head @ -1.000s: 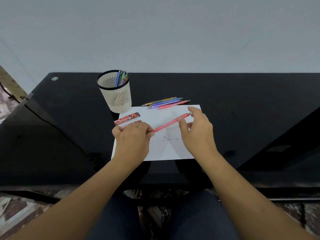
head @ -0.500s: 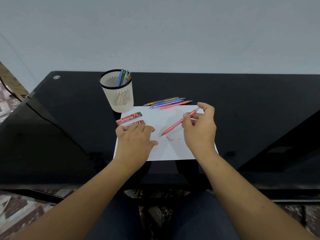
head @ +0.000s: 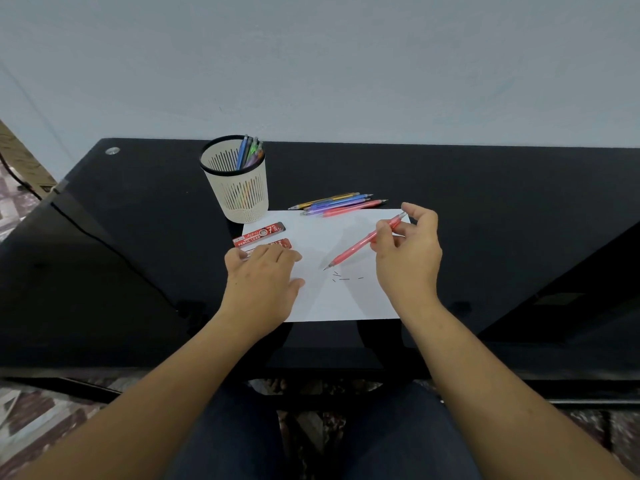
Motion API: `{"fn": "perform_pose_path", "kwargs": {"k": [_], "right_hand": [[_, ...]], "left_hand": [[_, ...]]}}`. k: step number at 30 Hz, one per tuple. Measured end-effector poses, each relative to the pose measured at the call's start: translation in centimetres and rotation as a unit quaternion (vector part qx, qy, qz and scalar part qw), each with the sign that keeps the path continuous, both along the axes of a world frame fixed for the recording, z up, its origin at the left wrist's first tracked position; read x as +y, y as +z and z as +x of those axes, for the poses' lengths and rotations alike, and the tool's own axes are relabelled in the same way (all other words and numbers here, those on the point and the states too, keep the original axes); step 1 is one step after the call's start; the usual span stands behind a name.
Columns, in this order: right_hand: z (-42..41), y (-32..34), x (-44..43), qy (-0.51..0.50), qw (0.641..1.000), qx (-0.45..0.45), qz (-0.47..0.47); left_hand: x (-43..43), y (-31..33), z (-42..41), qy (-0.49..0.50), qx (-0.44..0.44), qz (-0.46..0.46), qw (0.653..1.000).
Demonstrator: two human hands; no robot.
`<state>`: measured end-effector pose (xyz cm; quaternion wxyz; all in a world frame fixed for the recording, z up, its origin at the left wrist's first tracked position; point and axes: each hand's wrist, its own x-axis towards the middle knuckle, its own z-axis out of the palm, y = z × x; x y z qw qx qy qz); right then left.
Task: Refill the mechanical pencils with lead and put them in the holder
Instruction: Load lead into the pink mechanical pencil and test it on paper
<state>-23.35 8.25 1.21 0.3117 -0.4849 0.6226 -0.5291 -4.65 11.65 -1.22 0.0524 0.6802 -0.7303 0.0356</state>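
right hand (head: 408, 251) grips red pencil (head: 360, 244), tip down over paper (head: 346, 299); left hand (head: 263, 275) flat, unclenched

Tilted red pencil (head: 360, 244), tip near paper (head: 325, 299)

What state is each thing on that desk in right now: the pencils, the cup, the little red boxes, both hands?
Red pencil: held tilted, tip down over the paper.
Right hand: gripping that pencil.
Left hand: flat on the paper, at a lead box.
Lead boxes: lying flat.
Holder: upright, pencils inside.
Loose pencils: lying beside the paper.
Lead bits: scattered on the paper.
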Motion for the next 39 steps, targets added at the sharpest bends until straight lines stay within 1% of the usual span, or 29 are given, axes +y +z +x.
{"fn": "perform_pose_path", "kwargs": {"k": [7, 17, 21, 24, 26, 30, 33, 36, 39], "right_hand": [[-0.7, 1.3, -0.3, 0.002, 0.999, -0.047, -0.017], [-1.0, 1.6, -0.3, 0.010, 0.998, -0.042, -0.036], [-1.0, 1.4, -0.4, 0.004, 0.999, -0.022, -0.036], [-1.1, 1.3, -0.3, 0.005, 0.999, 0.011, -0.036], [-1.0, 1.3, -0.1, 0.010, 0.998, 0.049, -0.045], [-0.2, 1.7, 0.7, 0.030, 0.986, 0.132, -0.093], [0.5, 2.0, 1.1, 0.042, 0.970, 0.198, -0.137], [0.9, 2.1, 1.3, 0.065, 0.945, 0.269, -0.177], [1.1, 2.3, 1.4, 0.094, 0.931, 0.297, -0.188]], "left_hand": [[0.3, -0.6, 0.7, -0.022, 0.020, -0.002, 1.000], [0.1, -0.6, 0.5, -0.024, 0.017, -0.003, 1.000], [0.2, -0.5, 0.4, -0.022, 0.009, 0.000, 1.000], [0.2, -0.4, 0.4, -0.020, 0.007, 0.003, 1.000], [0.2, -0.4, 0.3, -0.019, 0.005, 0.007, 1.000], [0.0, -0.4, 0.3, -0.016, 0.005, 0.016, 1.000], [0.0, -0.2, 0.3, -0.018, 0.006, 0.021, 1.000], [0.0, -0.2, 0.3, -0.021, 0.004, 0.021, 1.000], [-0.1, 0.0, 0.3, -0.021, 0.000, 0.026, 0.999]]}}
